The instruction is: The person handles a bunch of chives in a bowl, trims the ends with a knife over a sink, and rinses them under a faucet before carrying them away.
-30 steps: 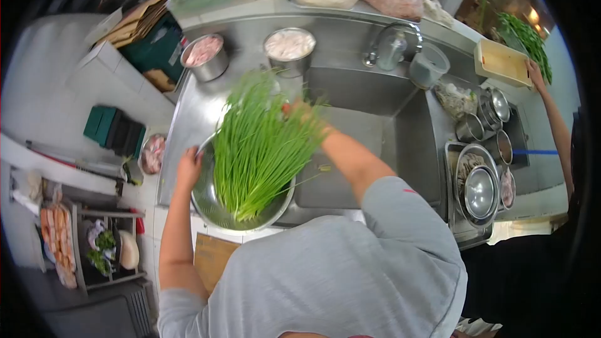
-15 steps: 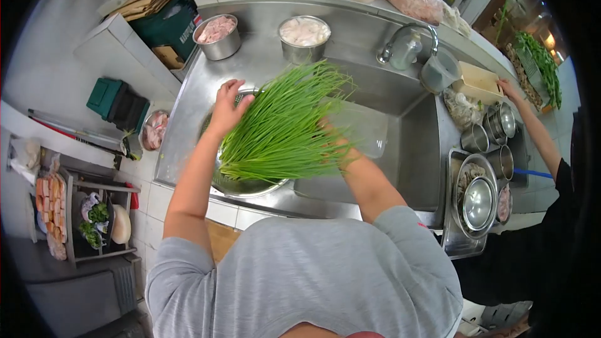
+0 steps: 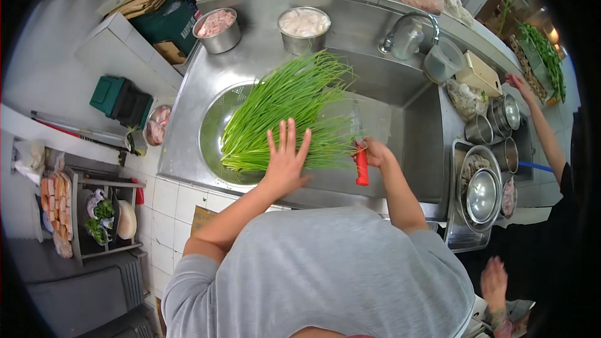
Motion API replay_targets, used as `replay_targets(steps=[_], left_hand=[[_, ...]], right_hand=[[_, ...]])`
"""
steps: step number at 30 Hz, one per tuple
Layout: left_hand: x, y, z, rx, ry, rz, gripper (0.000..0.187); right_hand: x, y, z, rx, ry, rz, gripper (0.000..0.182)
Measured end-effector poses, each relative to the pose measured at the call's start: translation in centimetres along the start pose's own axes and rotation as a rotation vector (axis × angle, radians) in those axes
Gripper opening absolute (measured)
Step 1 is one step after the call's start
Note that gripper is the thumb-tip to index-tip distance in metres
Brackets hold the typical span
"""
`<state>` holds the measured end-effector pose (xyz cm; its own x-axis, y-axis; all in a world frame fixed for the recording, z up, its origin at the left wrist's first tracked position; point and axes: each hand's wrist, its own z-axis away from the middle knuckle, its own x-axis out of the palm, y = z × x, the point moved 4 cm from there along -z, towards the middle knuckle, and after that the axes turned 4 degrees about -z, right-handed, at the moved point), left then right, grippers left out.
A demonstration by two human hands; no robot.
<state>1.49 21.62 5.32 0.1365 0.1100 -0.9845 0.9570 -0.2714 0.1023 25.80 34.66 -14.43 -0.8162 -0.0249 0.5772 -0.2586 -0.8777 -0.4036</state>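
A big bunch of long, thin green onions (image 3: 285, 109) lies across a perforated metal colander (image 3: 210, 126), its leafy tips reaching over the sink. My left hand (image 3: 288, 156) rests on the near side of the bunch with its fingers spread. At the tips, my right hand (image 3: 377, 152) is closed round a knife with a red handle (image 3: 362, 166). The thin blade points away from me and is partly lost among the leaves.
Behind the bunch stand two metal pots of raw meat (image 3: 216, 23) (image 3: 304, 23). A deep sink (image 3: 416, 144) with a faucet (image 3: 407, 22) lies right. Metal bowls (image 3: 481, 195) and pots sit beyond it. At far right, a co-worker's hand (image 3: 518, 84) is near a cream container (image 3: 479, 75).
My left hand has moved from the colander's far-left rim to the near side of the bunch. My right hand has come out from under the leaves, showing the red-handled knife.
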Motion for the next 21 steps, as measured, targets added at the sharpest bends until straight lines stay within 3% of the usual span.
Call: replay_targets(steps=[3, 6, 9, 12, 17, 18, 21], left_hand=[[0.0, -0.2, -3.5, -0.071, 0.073, -0.051, 0.117], [-0.9, -1.8, -6.3, -0.164, 0.093, -0.011, 0.122], [-0.5, -4.2, -8.9, -0.235, 0.02, 0.007, 0.127], [0.1, -7.2, -11.6, -0.297, -0.127, -0.034, 0.14], [0.8, -10.5, -14.6, -0.366, -0.215, 0.061, 0.147], [0.7, -11.0, -15.0, -0.377, -0.218, 0.082, 0.145], [-0.8, -13.2, -15.7, -0.435, 0.042, 0.163, 0.144]], right_hand=[[-0.9, 1.1, 1.6, -0.084, 0.072, -0.093, 0.033], [-1.0, 2.0, 2.1, 0.028, -0.009, -0.334, 0.036], [1.5, 2.4, 4.3, -0.168, 0.034, -0.231, 0.047], [2.8, 2.4, 6.0, -0.217, 0.025, -0.058, 0.052], [5.1, 2.1, 8.9, -0.448, 0.136, 0.19, 0.047], [5.2, 2.3, 9.1, -0.491, 0.169, 0.197, 0.046], [5.0, 2.5, 8.8, -0.566, 0.129, 0.213, 0.045]])
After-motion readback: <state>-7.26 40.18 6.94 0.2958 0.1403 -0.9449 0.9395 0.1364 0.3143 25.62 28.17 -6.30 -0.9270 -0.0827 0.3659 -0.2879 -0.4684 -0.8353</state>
